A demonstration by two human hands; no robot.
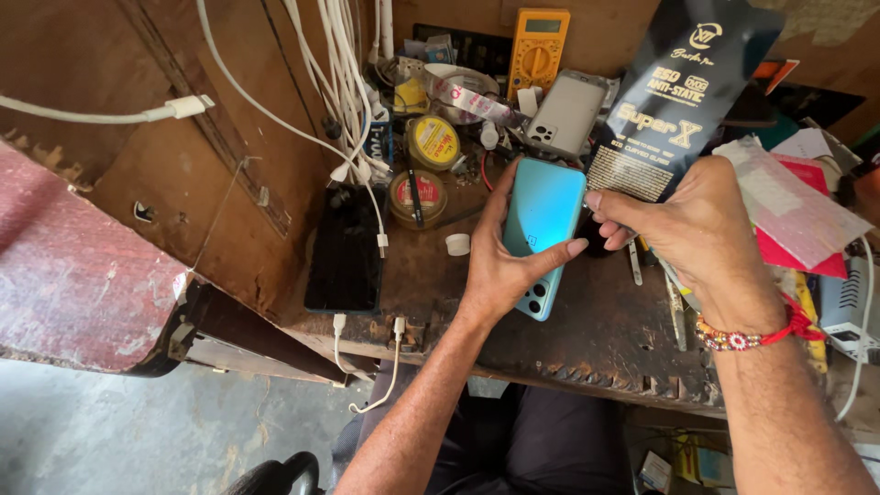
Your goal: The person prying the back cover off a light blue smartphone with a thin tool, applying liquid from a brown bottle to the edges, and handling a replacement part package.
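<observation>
now | left hand (500,266) gripping blue phone (543,220) | right hand (683,225) pinching its top edge

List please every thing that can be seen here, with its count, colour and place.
blue phone: 1, light blue, back facing up, held over the bench middle
black phone: 1, black, lying on the bench left, cable plugged in
grey phone: 1, grey, leaning at the back
multimeter: 1, yellow, back wall
tins: 2, yellow lids, behind the blue phone to the left
cables: several, white, hanging at back left
dark package: 1, black, upper right
cap: 1, white, left of the blue phone
bench: 1, brown wood, worn
left hand: holds the blue phone
right hand: fingers at the phone's right edge; red bracelet on wrist
</observation>
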